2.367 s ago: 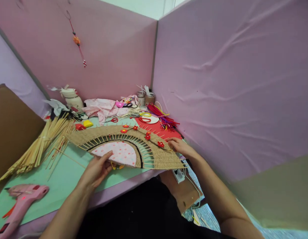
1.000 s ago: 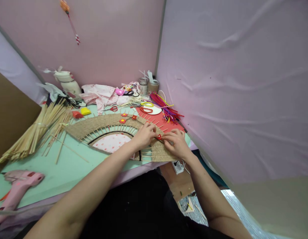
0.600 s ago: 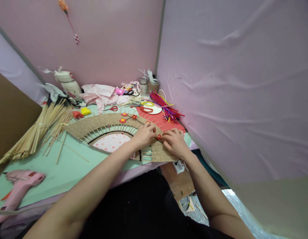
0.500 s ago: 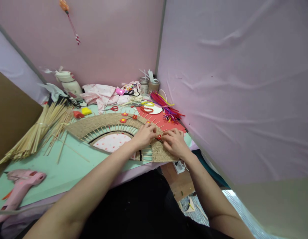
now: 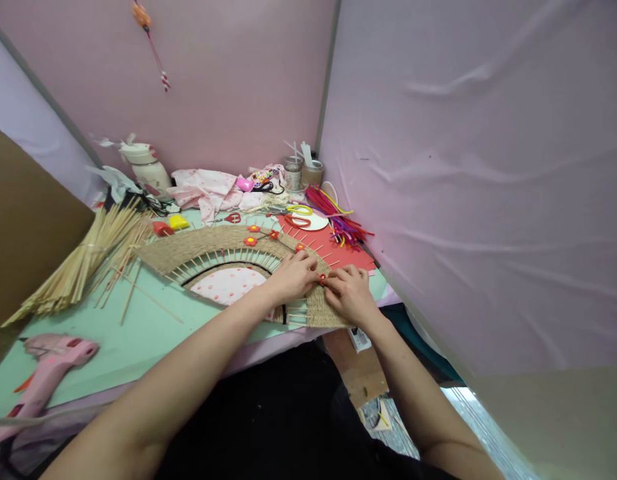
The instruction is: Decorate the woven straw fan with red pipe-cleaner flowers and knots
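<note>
A fan-shaped piece of woven twine on thin sticks lies on the table, with a polka-dot fabric half-round at its inner curve. Several red flowers with yellow centres, one of them a red flower, sit on the weave along a dark stem. On the right part of the weave, my left hand and my right hand meet at a small red flower. Both have curled fingers, their tips pinching it from either side. The fingertips partly hide the flower.
A pink glue gun lies at the front left, near a bundle of split sticks. Along the back are a white bottle, crumpled fabric, scissors and colourful pipe cleaners. A pink wall stands close on the right.
The whole view has shifted slightly, so everything appears a little further right. Both hands stay at the same small red flower, with only slight finger movement.
</note>
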Motion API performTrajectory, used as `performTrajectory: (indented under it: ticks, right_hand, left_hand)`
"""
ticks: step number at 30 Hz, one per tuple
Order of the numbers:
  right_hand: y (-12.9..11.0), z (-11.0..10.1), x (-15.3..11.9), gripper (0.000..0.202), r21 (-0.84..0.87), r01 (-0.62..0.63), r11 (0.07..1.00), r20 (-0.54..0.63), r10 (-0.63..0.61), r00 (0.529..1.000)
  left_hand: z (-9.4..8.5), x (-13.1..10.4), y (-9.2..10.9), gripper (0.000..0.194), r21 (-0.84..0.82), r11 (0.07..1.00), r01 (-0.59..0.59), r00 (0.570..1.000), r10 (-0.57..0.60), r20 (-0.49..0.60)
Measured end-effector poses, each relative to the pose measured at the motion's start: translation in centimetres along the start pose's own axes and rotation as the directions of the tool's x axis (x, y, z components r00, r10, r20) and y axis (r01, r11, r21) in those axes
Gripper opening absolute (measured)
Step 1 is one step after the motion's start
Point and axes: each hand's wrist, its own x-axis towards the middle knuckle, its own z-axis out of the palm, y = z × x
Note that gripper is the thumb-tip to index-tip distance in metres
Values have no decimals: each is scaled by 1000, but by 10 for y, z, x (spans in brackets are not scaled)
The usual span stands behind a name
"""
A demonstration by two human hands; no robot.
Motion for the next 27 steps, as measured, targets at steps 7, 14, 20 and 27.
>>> performTrajectory:
  ticks: [7,14,20,27]
  right_hand:
    - [0,7,-2,18,0,-1,1000,-48,1,999]
    - [-1,5,-1,20,-10,1,1000,-16,-1,1000]
    - [-2,6,-1,19,2,-3,1000,-17,3,1000]
    - [0,9,-1,20,11,-10,1000,-12,10,1000]
  left_hand:
    - [2,0,0,25,27,1000,-3,1000,3,11]
    - [2,-1,0,27,17,1000,4,1000,-4,20]
    - [3,-1,0,27,19,1000,2,1000,-3,23]
    - [4,-1,0,28,12,1000,0,1000,-1,23]
